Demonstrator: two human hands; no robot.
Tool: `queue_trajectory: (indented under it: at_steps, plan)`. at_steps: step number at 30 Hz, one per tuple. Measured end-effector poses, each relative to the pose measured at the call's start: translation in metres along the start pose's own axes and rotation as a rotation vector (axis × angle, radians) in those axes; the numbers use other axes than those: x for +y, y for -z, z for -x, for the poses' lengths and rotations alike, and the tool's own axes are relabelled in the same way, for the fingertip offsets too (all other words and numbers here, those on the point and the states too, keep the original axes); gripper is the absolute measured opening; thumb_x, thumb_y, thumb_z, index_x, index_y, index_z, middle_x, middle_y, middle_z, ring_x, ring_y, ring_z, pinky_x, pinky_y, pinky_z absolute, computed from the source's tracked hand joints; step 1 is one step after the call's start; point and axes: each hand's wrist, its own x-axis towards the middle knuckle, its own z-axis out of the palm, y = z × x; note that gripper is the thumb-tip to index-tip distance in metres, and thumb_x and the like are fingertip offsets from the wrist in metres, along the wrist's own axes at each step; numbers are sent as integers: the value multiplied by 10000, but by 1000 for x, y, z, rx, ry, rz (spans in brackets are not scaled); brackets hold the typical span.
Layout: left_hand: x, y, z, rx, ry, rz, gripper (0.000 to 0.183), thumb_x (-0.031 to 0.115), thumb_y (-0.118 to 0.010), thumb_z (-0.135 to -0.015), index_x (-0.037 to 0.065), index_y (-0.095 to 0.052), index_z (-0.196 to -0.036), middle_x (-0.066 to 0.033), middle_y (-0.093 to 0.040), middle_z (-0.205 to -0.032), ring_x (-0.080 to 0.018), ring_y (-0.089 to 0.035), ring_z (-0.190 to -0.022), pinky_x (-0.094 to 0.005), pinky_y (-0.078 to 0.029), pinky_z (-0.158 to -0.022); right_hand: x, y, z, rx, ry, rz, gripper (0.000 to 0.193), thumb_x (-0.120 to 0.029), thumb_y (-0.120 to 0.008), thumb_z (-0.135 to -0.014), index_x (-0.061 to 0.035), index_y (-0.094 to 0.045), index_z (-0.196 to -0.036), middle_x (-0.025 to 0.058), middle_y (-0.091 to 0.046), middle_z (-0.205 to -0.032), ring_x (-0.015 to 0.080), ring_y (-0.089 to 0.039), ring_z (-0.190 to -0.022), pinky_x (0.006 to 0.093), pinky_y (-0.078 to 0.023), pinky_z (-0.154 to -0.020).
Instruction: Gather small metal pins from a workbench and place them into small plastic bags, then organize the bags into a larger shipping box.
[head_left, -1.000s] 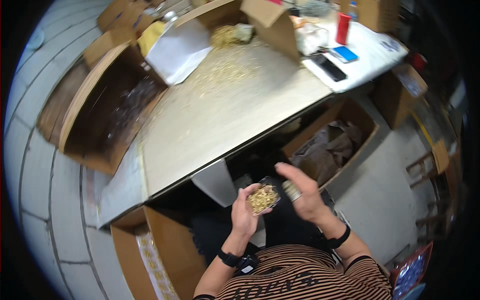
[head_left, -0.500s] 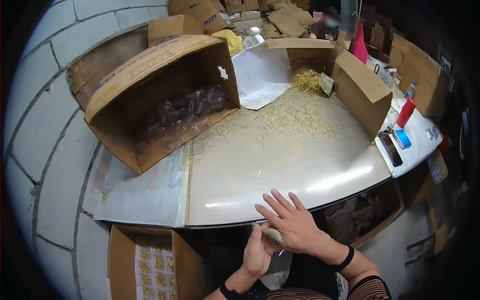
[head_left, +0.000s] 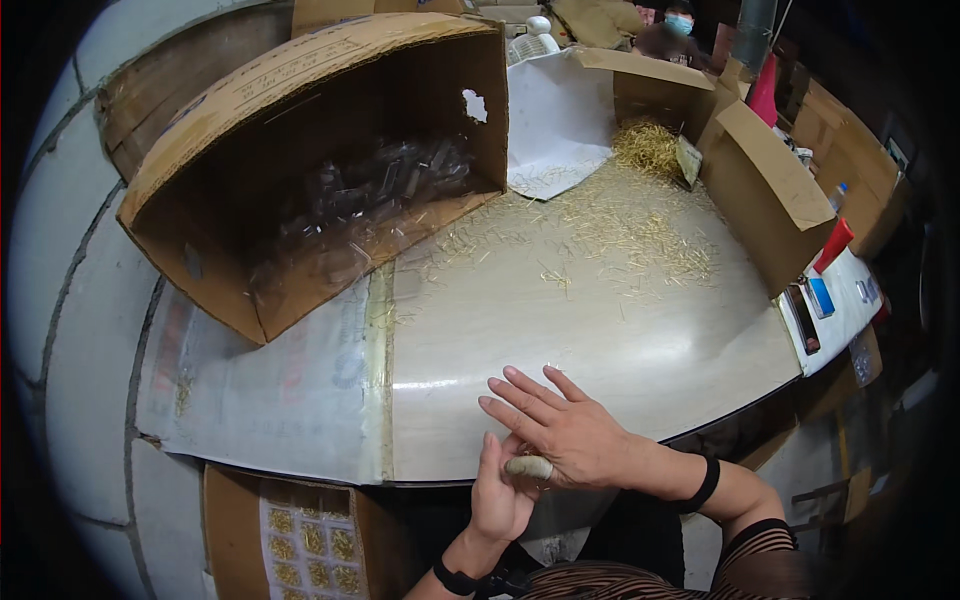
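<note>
My right hand (head_left: 575, 435) is stretched out above the near edge of the table, its fingers straight and apart. A pale, wrapped-looking thumb tip (head_left: 530, 467) shows below its palm, pointing toward my left hand. Upright and close against it is my left hand (head_left: 500, 500), thumb raised and the other fingers curled in, partly covered by the right. Whatever lies between the palms is too hidden to name. Past my fingertips, thin gold-coloured pins (head_left: 640, 240) lie scattered over the tabletop (head_left: 480, 350), with a denser pile (head_left: 648, 148) at the back.
On the left a large cardboard box (head_left: 310, 90) lies on its side, holding clear plastic cases (head_left: 390, 185). Below the table edge, an open carton (head_left: 235, 530) contains filled compartments of gold pieces (head_left: 314, 540). At right sit a phone (head_left: 802, 320) and a red cylinder (head_left: 834, 246). A masked person (head_left: 678, 35) is far behind.
The view has shifted, so the table and boxes sit differently in the picture. My hands stay together, the right one still spread; the pale thumb tip now shows more plainly.
</note>
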Motion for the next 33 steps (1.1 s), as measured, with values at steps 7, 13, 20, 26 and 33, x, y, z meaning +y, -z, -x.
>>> queue_trajectory:
  at_steps: [7, 13, 20, 26, 33]
  plan:
    - [-1, 2, -2, 46, -81, 38, 695, 553, -208, -966, 4, -300, -1383, -127, -410, -1363, -246, -443, -1244, -397, -411, -999, -6, -15, 4, -44, 26, 8, 629, -491, -401, -925, -101, -328, -1412, 159, -330, -1453, 323, -246, -1383, 554, -219, -1078]
    - [-7, 10, 9, 24, -54, -34, 672, 575, -203, -959, 36, -381, -1319, -93, -525, -1253, -221, -548, -1120, -378, -465, -908, -10, -26, 8, -10, -37, -52, 587, -434, -416, -932, -106, -329, -1412, 133, -328, -1461, 313, -238, -1388, 547, -217, -1082]
    - [-23, 6, 6, 69, -26, -108, 614, 520, -179, -984, 52, -407, -1309, -101, -542, -1245, -247, -567, -1108, -408, -480, -914, -6, -23, 24, 100, -60, -384, 609, -175, -564, -868, -70, -319, -1415, 150, -359, -1441, 345, -292, -1359, 485, -258, -1090]
    - [-17, 13, 4, 11, -71, -95, 630, 487, -171, -993, -19, -404, -1288, -180, -562, -1191, -285, -600, -1060, -429, -550, -821, 11, 1, 71, 526, -400, -788, 492, -73, -567, -873, -33, -426, -1342, 211, -485, -1324, 345, -420, -1280, 371, -328, -1066]
    - [-20, 20, 11, 113, -130, -161, 441, 365, -378, -996, -19, -499, -1175, -143, -617, -1061, -220, -656, -929, -365, -596, -652, -20, -19, 91, 466, -279, -569, 465, -6, -604, -811, -23, -497, -1263, 189, -515, -1293, 338, -443, -1267, 400, -369, -1042]
